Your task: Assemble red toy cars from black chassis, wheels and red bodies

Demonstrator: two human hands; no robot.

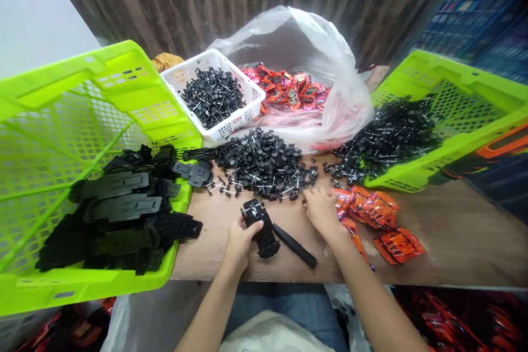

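Note:
My left hand (239,247) grips a black toy car chassis (263,236) above the table, thumb on its upper face. Bits of metal show at its far end. Beside it lies a black tool handle (297,246), its other end hidden behind the chassis. My right hand (322,209) is at the near right edge of a heap of black wheels on metal axles (264,162), fingers bent and drawn together. Whatever is between those fingertips is too small to make out. Shiny orange toy car bodies (373,208) lie just right of that hand.
A green crate (99,280) of black chassis lies tipped at left. Another green crate (462,143) spills wheel axles at right. Behind the heap are a white basket (214,135) of wheels and a clear plastic bag (346,93) of orange bodies. The table's front edge (256,280) is near my lap.

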